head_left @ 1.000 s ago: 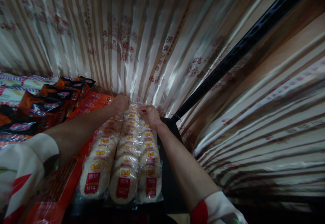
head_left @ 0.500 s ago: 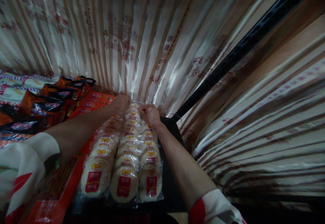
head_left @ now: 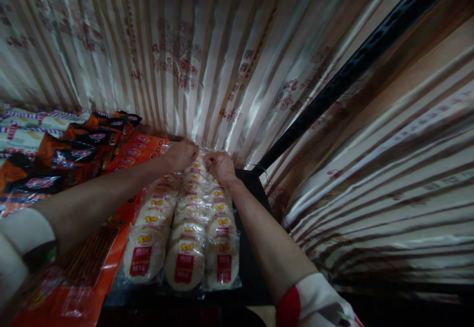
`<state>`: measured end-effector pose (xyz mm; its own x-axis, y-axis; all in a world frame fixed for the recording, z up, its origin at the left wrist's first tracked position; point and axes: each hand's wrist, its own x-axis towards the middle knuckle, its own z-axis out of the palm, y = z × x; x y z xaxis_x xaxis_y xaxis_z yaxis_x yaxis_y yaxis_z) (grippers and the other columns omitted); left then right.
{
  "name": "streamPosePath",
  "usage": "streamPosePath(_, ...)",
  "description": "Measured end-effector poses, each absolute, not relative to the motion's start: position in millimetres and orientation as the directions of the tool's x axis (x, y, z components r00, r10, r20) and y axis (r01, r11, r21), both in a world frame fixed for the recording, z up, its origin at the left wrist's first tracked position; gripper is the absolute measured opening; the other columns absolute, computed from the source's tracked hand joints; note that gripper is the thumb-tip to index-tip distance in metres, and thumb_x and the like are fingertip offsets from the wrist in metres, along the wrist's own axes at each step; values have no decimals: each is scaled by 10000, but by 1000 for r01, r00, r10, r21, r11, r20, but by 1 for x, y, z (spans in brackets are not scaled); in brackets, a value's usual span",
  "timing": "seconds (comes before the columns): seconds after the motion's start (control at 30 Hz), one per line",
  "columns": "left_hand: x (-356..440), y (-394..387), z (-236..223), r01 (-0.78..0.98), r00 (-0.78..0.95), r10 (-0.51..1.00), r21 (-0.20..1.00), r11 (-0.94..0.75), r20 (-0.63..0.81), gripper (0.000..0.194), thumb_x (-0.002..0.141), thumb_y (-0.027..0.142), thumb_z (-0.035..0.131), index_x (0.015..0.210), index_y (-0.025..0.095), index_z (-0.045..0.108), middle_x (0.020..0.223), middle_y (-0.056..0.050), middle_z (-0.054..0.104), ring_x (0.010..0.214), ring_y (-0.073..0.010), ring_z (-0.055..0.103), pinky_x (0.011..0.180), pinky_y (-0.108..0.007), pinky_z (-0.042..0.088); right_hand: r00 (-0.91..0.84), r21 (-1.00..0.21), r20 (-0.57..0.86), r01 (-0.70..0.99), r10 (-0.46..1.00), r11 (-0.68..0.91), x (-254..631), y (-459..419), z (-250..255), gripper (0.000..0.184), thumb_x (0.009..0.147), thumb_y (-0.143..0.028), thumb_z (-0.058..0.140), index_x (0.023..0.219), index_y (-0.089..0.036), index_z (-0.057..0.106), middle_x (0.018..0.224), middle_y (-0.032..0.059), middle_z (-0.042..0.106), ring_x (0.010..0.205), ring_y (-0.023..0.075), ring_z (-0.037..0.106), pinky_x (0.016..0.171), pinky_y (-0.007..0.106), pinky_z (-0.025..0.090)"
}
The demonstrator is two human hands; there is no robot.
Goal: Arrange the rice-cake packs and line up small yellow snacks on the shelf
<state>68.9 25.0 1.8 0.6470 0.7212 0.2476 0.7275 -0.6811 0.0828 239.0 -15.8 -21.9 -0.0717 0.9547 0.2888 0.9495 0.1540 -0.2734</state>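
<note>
A long clear pack of round rice crackers [head_left: 185, 228] with red and yellow labels lies on a dark shelf, three rows wide, running away from me. My left hand [head_left: 180, 155] is closed on the pack's far end at its left side. My right hand [head_left: 220, 165] is closed on the same far end at its right side. Both fists sit close together against the striped curtain.
A shiny striped curtain [head_left: 207, 60] hangs right behind the pack. Orange snack bags [head_left: 128, 156] and dark and striped packets [head_left: 55, 144] fill the shelf to the left. A black shelf post [head_left: 355, 65] slants up at the right. Bare dark shelf [head_left: 252, 263] shows beside the pack.
Both hands have drawn a little closer together at the pack's far end. The pack and the view have shifted slightly right.
</note>
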Motion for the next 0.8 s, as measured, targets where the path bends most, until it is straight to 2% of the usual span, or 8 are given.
streamPosePath(0.23, 59, 17, 0, 681, 706, 686, 98, -726, 176, 251, 826, 149, 442, 802, 152, 691, 904, -90, 679, 876, -188, 626, 786, -282, 476, -91, -269, 294, 948, 951, 173, 238, -15, -22, 192, 842, -216, 545, 734, -219, 703, 759, 17, 708, 748, 156, 598, 857, 291, 385)
streamPosePath(0.4, 58, 9, 1, 720, 675, 727, 101, -686, 127, 268, 840, 141, 426, 858, 151, 693, 954, -99, 679, 881, -196, 630, 747, -280, 476, -80, -272, 304, 948, 949, 167, 238, -13, -25, 181, 840, -219, 550, 761, -220, 713, 765, 13, 708, 749, 152, 604, 855, 281, 389)
streamPosePath(0.6, 61, 4, 4, 777, 619, 778, 63, -627, 106, 278, 851, 138, 409, 881, 129, 686, 973, -115, 675, 900, -202, 632, 746, -282, 477, -59, -281, 305, 948, 951, 148, 237, -17, -24, 160, 844, -227, 556, 809, -227, 712, 835, 23, 708, 845, 178, 592, 852, 295, 393)
streamPosePath(0.8, 62, 1, 8, 785, 613, 783, 29, -618, 101, 281, 866, 148, 404, 887, 125, 684, 977, -111, 677, 914, -192, 629, 775, -270, 474, -54, -264, 404, 949, 913, 172, 234, -24, -25, 165, 866, -279, 537, 849, -207, 684, 876, 50, 682, 888, 196, 551, 884, 320, 374)
